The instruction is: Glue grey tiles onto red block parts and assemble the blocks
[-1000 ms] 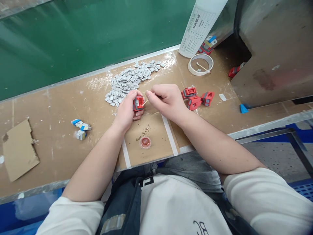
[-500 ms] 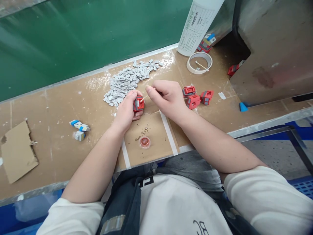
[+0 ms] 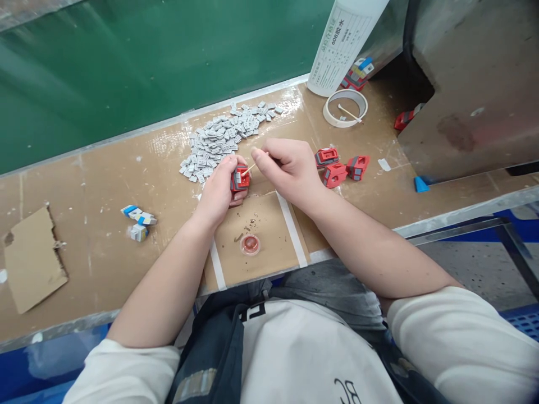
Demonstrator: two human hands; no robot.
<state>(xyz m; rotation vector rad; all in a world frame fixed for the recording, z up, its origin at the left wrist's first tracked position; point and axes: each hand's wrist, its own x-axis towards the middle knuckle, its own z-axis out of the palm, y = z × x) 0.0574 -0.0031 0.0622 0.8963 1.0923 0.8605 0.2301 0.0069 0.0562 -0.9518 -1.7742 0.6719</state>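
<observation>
A small red and grey plastic toy part (image 3: pixel 241 179) is gripped in my left hand (image 3: pixel 217 191), its red recessed face turned up. My right hand (image 3: pixel 290 168) is closed in a pinch on a thin cotton swab (image 3: pixel 251 168), whose tip reaches the recess of the part. Just below my hands, a small round cup (image 3: pixel 250 244) of reddish liquid stands on the cardboard. Beyond my left hand spreads a heap of small grey plastic pieces (image 3: pixel 214 140). Several similar red parts (image 3: pixel 335 174) lie to the right of my right hand.
A tape roll (image 3: pixel 327 115) with another swab across it lies at the back right, beside a tall white bottle (image 3: pixel 332 50). White and blue pieces (image 3: pixel 138 216) and torn cardboard (image 3: pixel 31 261) lie left. A metal housing (image 3: pixel 480 95) borders the right side.
Both hands keep nearly the same pose, with the swab tip still at the red part. The whole view has shifted very slightly.
</observation>
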